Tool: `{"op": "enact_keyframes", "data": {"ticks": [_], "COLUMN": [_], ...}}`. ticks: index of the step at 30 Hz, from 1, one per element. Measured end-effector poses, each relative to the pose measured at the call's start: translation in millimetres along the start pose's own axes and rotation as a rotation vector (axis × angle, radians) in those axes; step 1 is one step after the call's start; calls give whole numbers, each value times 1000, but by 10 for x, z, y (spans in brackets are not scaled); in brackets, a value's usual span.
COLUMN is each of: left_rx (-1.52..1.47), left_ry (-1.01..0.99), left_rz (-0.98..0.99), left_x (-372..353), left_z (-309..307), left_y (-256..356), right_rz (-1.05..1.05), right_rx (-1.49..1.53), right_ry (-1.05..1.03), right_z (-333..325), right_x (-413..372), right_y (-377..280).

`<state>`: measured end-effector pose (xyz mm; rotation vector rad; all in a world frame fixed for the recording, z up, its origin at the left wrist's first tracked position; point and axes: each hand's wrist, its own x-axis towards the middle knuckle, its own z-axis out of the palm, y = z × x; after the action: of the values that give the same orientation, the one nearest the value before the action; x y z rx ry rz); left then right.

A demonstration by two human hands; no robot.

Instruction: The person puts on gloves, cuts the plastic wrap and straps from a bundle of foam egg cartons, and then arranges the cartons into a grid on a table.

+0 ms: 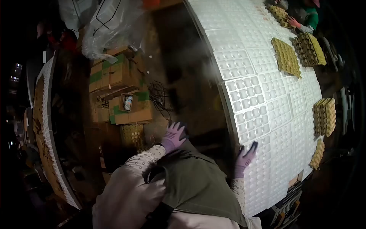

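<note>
Both my hands wear purple gloves with dark palms. My left hand [174, 137] is in front of my dark apron [198, 179], its fingers stretched out and nothing visible in them. My right hand [246, 157] lies at the near-left edge of the table, fingers extended, over or touching the white moulded trays [249, 122]. These trays have rows of square hollows and cover the tabletop side by side. No object shows in my right hand; its palm is partly hidden.
Yellowish egg trays [286, 57] lie on the white trays, with stacked egg trays [325, 116] along the far right edge. At the upper right, a co-worker's gloved hand [293, 21] touches more trays. Cardboard boxes [114, 76], clear plastic wrap [114, 32] and tangled cable [160, 97] lie on the left.
</note>
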<state>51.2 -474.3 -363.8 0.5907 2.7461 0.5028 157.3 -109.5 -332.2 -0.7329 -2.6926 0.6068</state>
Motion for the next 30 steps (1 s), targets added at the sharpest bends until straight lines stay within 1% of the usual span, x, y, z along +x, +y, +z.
{"op": "enact_keyframes", "data": {"ticks": [1, 2, 3, 4, 5, 7, 8, 9, 11, 12, 13, 14, 15, 16, 17, 18, 20, 21, 22, 23, 25, 26, 27, 29, 30], "left_rx": [47, 91, 51, 19, -6, -40, -87, -109, -222, -222, -220, -240, -238, -273, -261, -265, -275, -276, -326, -427, -584, -659, -686, -598, -595], "left_ry": [36, 132, 99, 99, 104, 164, 118, 91, 177, 152, 136, 192, 248, 253, 257, 251, 200, 169, 108, 83, 47, 70, 165, 182, 193], "left_rz": [-44, -79, -161, -240, -331, -413, -460, -495, -579, -632, -697, -693, -708, -744, -778, -806, -875, -913, -943, -1035, -1139, -1162, -1109, -1038, -1032], "left_x": [-51, -142, -205, -259, -352, -525, -585, -633, -733, -752, -646, -609, -550, -457, -362, -229, 35, 206, 366, 611, 1106, 1349, 1558, 2006, 2250], "left_z": [-28, -85, -197, -236, -270, -169, -402, -322, 124, 54, -121, -156, -148, -221, -220, -273, -361, -418, -395, -644, -922, -1165, -1278, -1503, -1764], "left_y": [-314, -554, -757, -919, -1071, -1399, -1406, -1568, -1873, -1840, -1978, -2043, -2127, -2199, -2300, -2429, -2662, -2821, -3051, -3141, -3466, -3601, -3777, -4129, -4243], "right_rz": [-99, -147, -258, -341, -369, -363, -318, -267, -80, -71, -63, 388, 345, 171, 258, 79, -241, -172, -38, 66, 174, 186, 181, 144, 120], "right_rx": [217, 217, 198, 248, 245, 329, 383, 424, 573, 644, 715, 889, 909, 673, 766, 511, -54, -201, -63, -126, -291, -344, -379, -423, -436], "right_ry": [-101, -277, -400, -445, -478, -582, -621, -656, -798, -802, -807, -778, -679, -536, -397, -385, -242, -325, -468, -548, -687, -743, -787, -863, -884], "right_z": [293, 537, 754, 863, 1238, 1948, 2283, 2563, 2997, 3516, 4014, 3857, 4018, 3576, 3974, 3856, 3591, 3467, 3519, 3482, 3498, 3534, 3584, 3713, 3790], "right_x": [155, 358, 537, 747, 935, 1362, 1563, 1779, 2224, 2593, 2949, 3093, 3205, 3110, 3257, 3212, 3104, 3087, 3196, 3220, 3303, 3364, 3468, 3712, 3848], "right_y": [-436, -890, -1311, -1816, -1977, -2220, -2279, -2272, -2203, -1771, -1378, -1493, -1321, -1707, -1376, -1476, -1684, -1733, -1525, -1592, -2004, -2176, -2354, -2739, -2915]}}
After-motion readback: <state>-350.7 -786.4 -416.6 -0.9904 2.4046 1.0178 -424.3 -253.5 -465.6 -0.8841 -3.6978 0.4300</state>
